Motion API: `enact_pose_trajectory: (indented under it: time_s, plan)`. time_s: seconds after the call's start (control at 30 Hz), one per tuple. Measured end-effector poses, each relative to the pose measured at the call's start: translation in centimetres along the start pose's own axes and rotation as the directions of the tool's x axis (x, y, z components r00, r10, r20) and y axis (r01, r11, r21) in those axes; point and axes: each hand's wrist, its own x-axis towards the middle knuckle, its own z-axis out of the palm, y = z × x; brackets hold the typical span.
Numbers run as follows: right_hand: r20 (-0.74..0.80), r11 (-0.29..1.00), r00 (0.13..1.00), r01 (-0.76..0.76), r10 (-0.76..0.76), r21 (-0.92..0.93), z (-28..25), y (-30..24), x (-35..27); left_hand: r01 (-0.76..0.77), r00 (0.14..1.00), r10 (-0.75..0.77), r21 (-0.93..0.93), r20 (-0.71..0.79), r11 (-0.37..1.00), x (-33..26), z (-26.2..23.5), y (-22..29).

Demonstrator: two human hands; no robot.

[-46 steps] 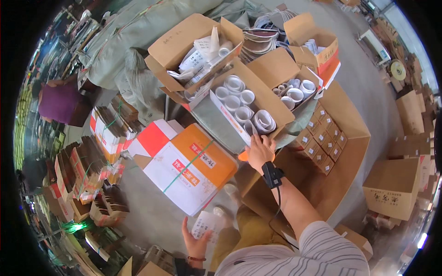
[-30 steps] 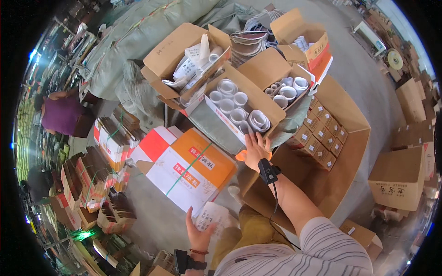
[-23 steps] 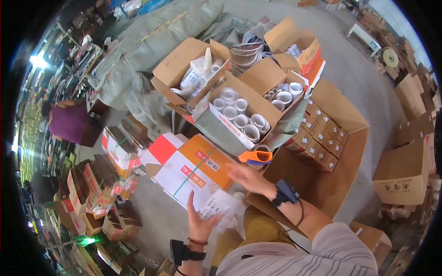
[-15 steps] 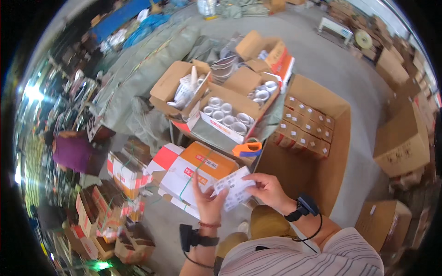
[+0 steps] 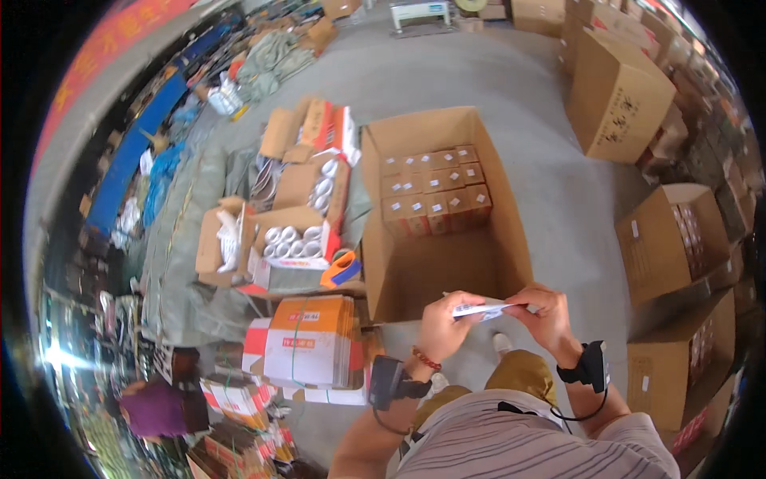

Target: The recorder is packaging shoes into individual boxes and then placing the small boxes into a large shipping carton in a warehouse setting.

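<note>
A white label sheet (image 5: 481, 308), printed with small dark blocks, is held nearly edge-on in front of me. My left hand (image 5: 441, 327) pinches one end between thumb and fingers. At the other end my right hand (image 5: 546, 313) is closed on the sheet. Both hands are over the near edge of a large open cardboard carton (image 5: 435, 275). Rows of small brown boxes (image 5: 436, 190) stand at the far end of that carton, each with a small white sticker on top.
An orange and blue tape dispenser (image 5: 341, 269) lies left of the carton, beside boxes of white rolls (image 5: 292, 243). Strapped flat cartons (image 5: 307, 339) are stacked nearer. More open cartons (image 5: 669, 239) stand at right. A person in purple (image 5: 155, 409) is at lower left.
My view has swung right, bringing the large carton in front of me. The sheet has moved from above the strapped cartons to the large carton's near edge, tilted edge-on, still between both hands.
</note>
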Motion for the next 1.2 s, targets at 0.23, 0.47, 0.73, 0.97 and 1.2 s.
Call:
enact_pose_trajectory:
  time_s: [0.23, 0.47, 0.73, 0.97, 1.2]
  plan:
    - [-0.339, 0.968, 0.906, -0.241, 0.252, 0.077, -18.2, 10.4, -3.4, 0.11, 0.937, 0.005, -0.308, 0.35, 0.945, 11.0, 20.5, 3.9]
    - [-0.379, 0.923, 0.861, -0.383, 0.34, -0.043, -37.1, 17.6, -5.0, 0.211, 0.841, -0.126, -0.105, 0.527, 0.972, 20.5, 39.8, 5.4]
    - [-0.341, 0.757, 0.935, -0.15, -0.101, -0.636, -47.9, 25.6, 2.0, 0.405, 0.78, -0.258, -0.145, 0.57, 0.903, 33.1, 50.0, 5.7]
    - [-0.528, 0.908, 0.849, -0.22, -0.003, -0.358, -55.2, 36.3, 12.4, 0.571, 0.682, -0.199, -0.342, 0.704, 0.746, 48.0, 56.0, 0.7]
    - [-0.625, 0.81, 0.545, -0.2, 0.559, 0.551, -67.6, 46.3, 25.9, 0.355, 0.934, -0.297, -0.399, 0.2, 0.846, 67.0, 57.0, -3.5]
